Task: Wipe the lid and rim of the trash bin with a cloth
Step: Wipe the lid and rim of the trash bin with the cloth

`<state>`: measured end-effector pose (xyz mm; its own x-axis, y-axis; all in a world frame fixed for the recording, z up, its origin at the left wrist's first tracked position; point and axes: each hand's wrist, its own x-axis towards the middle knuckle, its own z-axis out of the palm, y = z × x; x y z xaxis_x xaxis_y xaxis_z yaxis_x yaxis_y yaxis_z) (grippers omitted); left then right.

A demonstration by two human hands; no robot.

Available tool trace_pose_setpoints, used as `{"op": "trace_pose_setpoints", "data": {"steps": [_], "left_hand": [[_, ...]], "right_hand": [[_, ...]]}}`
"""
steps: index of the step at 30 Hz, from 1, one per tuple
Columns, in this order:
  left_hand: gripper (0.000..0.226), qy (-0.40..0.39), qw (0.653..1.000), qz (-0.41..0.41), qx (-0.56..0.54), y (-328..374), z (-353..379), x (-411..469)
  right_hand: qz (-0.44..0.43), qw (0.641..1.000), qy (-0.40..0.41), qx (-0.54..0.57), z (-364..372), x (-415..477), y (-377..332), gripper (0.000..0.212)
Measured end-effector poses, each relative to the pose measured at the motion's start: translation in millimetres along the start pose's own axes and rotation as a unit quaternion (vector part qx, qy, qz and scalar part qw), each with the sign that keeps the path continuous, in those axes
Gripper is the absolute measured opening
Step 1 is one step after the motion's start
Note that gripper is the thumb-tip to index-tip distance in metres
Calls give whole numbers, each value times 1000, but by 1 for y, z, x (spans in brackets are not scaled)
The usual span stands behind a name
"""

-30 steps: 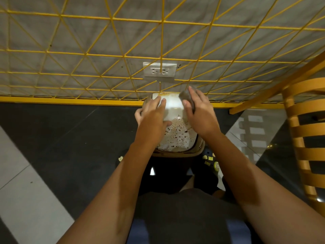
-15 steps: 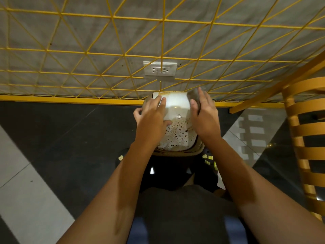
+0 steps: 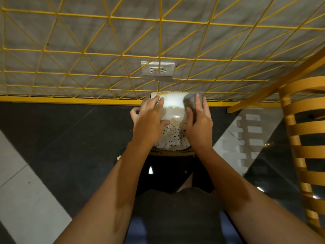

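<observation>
A trash bin stands on the floor against the wall, its white lid [image 3: 173, 110] glossy at the far end and covered with brown spots near me. A brown rim [image 3: 172, 153] shows at the lid's near edge. My left hand [image 3: 149, 120] grips the lid's left side, fingers spread over the top. My right hand [image 3: 199, 120] holds a grey cloth [image 3: 190, 100] and presses it against the lid's far right corner. The bin's dark body below is mostly hidden.
A yellow wire grid [image 3: 158, 55] covers the grey wall behind the bin, with a white power outlet [image 3: 158, 69] just above the lid. A wooden slatted chair [image 3: 304, 138] stands at the right. Dark and light floor tiles [image 3: 52, 134] lie to the left.
My right hand with the cloth has slid away from me along the lid's right side toward its far corner. The left hand has stayed in place on the lid.
</observation>
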<state>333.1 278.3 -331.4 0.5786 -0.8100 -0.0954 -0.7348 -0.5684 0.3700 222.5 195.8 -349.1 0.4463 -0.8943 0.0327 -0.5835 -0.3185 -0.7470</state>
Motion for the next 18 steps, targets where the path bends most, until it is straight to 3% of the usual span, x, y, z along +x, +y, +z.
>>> {"op": "trace_pose_setpoints", "data": {"steps": [4, 10, 13, 18], "left_hand": [[67, 1, 1000, -2, 1, 0, 0, 0], [67, 7, 1000, 1, 2, -2, 1, 0], [67, 9, 1000, 4, -2, -3, 1, 0], [67, 8, 1000, 1, -9, -2, 2, 0]], "right_hand": [[63, 996, 52, 46, 5, -10, -3, 50], [-25, 999, -3, -31, 16, -38, 0, 52], [-32, 999, 19, -11, 11, -30, 0, 50], [81, 993, 65, 59, 2, -11, 3, 51]]}}
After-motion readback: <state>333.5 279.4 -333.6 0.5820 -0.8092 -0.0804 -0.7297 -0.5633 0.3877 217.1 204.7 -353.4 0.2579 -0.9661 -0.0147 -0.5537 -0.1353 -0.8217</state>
